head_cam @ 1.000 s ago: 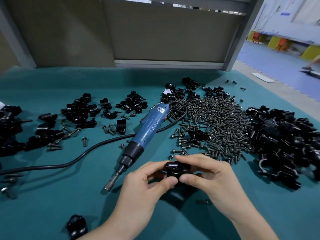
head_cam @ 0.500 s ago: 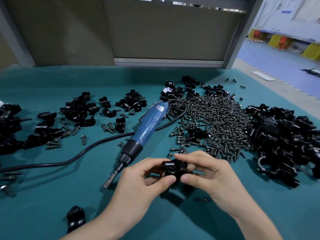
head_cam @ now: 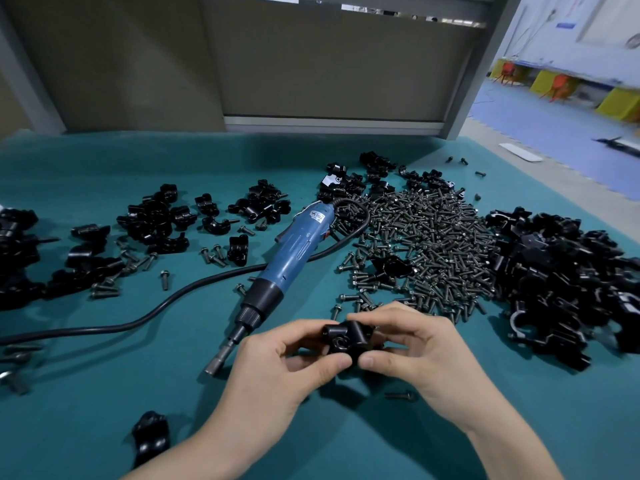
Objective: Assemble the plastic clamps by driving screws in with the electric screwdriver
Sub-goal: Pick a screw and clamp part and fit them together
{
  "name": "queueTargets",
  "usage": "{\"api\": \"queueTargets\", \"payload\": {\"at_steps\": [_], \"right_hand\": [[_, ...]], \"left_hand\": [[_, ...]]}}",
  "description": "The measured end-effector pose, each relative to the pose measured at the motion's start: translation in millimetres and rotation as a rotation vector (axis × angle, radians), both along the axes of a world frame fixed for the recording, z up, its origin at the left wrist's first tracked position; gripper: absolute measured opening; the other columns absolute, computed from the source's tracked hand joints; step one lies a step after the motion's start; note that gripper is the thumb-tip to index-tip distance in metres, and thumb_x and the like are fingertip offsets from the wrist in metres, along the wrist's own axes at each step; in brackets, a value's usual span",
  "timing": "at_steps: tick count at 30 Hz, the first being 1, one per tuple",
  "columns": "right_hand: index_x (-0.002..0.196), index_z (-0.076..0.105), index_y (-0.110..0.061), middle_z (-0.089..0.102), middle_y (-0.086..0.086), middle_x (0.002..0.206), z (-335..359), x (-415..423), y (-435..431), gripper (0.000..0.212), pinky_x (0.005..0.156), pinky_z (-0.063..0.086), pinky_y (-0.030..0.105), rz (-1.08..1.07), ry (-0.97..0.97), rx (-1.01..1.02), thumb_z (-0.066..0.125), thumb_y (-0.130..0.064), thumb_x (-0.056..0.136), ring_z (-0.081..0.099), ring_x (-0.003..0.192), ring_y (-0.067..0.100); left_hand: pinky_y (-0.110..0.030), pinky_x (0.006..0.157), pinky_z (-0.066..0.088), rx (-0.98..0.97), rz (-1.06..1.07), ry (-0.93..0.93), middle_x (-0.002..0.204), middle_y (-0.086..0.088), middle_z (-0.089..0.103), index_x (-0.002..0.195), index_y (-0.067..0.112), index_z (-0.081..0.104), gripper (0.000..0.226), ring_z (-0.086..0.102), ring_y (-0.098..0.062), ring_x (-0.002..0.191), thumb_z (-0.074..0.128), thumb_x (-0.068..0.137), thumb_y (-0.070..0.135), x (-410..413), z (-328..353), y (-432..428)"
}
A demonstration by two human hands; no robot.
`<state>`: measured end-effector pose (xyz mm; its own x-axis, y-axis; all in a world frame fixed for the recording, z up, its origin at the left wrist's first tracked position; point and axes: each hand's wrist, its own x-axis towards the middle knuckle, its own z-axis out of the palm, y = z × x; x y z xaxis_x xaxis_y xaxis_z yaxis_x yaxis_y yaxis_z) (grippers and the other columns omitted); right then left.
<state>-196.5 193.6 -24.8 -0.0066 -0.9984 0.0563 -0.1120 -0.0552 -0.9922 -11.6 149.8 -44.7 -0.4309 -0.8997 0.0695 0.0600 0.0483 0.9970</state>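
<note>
Both hands, left hand (head_cam: 277,368) and right hand (head_cam: 415,355), pinch a black clamp (head_cam: 346,341) near the idle screwdriver (head_cam: 294,251); its halves should sit flush before any screw (head_cam: 398,395) goes in.

Colours noted. The clamp (head_cam: 347,341) I hold: glossy black, unpatterned. My table cover (head_cam: 86,393): plain teal. The screwdriver (head_cam: 294,251): blue body, black collar, grey metal bit (pale label (head_cam: 318,216) at its far end). Its cord (head_cam: 173,299): black. The screw pile (head_cam: 422,251), to the right: dark grey, dull sheen. The left clamp heap (head_cam: 152,223) and right clamp heap (head_cam: 561,278): black. The wall panel (head_cam: 329,64), far: drab olive-grey.
</note>
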Motion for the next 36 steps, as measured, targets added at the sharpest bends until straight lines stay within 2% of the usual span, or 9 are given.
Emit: {"api": "queueTargets", "payload": {"at_steps": [3,11,13,15,17,20,23,28,36], "right_hand": [[0.096,0.078,-0.028,0.066,0.007,0.096,1,0,0,0.04,0.077,0.053,0.021,-0.002,-0.006,0.008,0.079,-0.012,0.059,0.068,0.09,0.012],[0.096,0.078,-0.026,0.071,0.004,0.1,6,-3,3,0.038,0.078,0.052,0.019,0.022,-0.004,0.037,0.081,-0.013,0.06,0.069,0.093,0.014],[0.097,0.077,-0.029,0.074,0.001,0.098,12,-14,4,0.035,0.077,0.053,0.02,-0.071,0.048,0.06,0.079,-0.014,0.065,0.071,0.088,0.016],[0.09,0.077,-0.027,0.076,-0.001,0.083,18,-36,2,0.025,0.07,0.053,0.017,-0.316,0.253,0.055,0.075,-0.006,0.076,0.071,0.073,0.011],[0.085,0.074,-0.022,0.072,-0.003,0.07,24,-65,-7,0.024,0.063,0.05,0.012,-0.576,0.591,0.044,0.068,0.0,0.085,0.068,0.062,0.011],[0.091,0.075,-0.013,0.07,0.005,0.078,30,-99,-32,0.022,0.077,0.054,0.028,-0.769,0.892,0.082,0.058,0.002,0.089,0.067,0.072,0.022],[0.098,0.073,-0.009,0.071,0.015,0.093,21,-112,-58,0.018,0.085,0.053,0.034,-0.764,1.031,0.184,0.058,-0.002,0.089,0.066,0.084,0.03],[0.087,0.063,-0.015,0.066,0.015,0.095,5,-113,-77,0.012,0.07,0.044,0.03,-0.763,1.056,0.303,0.066,-0.004,0.083,0.059,0.082,0.03],[0.091,0.068,0.008,0.068,0.023,0.093,9,-105,-79,0.013,0.075,0.057,0.043,-0.765,1.07,0.298,0.066,0.001,0.08,0.065,0.083,0.038]], "left_hand": [[-0.02,0.075,0.055,-0.004,-0.001,0.018,0.092,-0.003,0.076,0.09,0.035,0.077,0.031,0.072,-0.018,0.084,0.081,0.06,0.027,0,0,0],[-0.014,0.069,0.053,-0.002,0.011,0.044,0.09,-0.003,0.076,0.088,0.034,0.078,0.033,0.071,-0.013,0.079,0.079,0.055,0.027,-1,0,-2],[-0.013,0.066,0.053,0.039,0.024,0.064,0.087,-0.006,0.076,0.086,0.033,0.078,0.034,0.071,-0.01,0.073,0.079,0.053,0.024,-2,0,-2],[-0.014,0.064,0.053,0.076,0.023,0.075,0.088,-0.009,0.075,0.085,0.032,0.079,0.034,0.07,-0.01,0.07,0.078,0.052,0.022,-2,0,-2],[-0.014,0.063,0.053,0.088,0.016,0.08,0.09,-0.011,0.074,0.085,0.031,0.079,0.034,0.07,-0.011,0.07,0.078,0.053,0.021,-3,1,-2],[-0.014,0.062,0.053,0.099,0.013,0.084,0.09,-0.011,0.074,0.085,0.032,0.079,0.034,0.071,-0.012,0.07,0.078,0.053,0.02,-3,2,-2],[-0.013,0.062,0.052,0.1,0.026,0.093,0.089,-0.01,0.075,0.084,0.031,0.079,0.034,0.071,-0.011,0.07,0.078,0.052,0.022,-3,3,-2],[-0.013,0.063,0.053,0.094,0.022,0.079,0.089,-0.007,0.075,0.084,0.034,0.079,0.034,0.071,-0.012,0.071,0.079,0.051,0.025,-2,2,-2],[-0.012,0.063,0.052,0.061,0.006,0.076,0.085,-0.005,0.076,0.086,0.033,0.079,0.032,0.069,-0.008,0.069,0.078,0.055,0.026,-2,4,-1]]}}
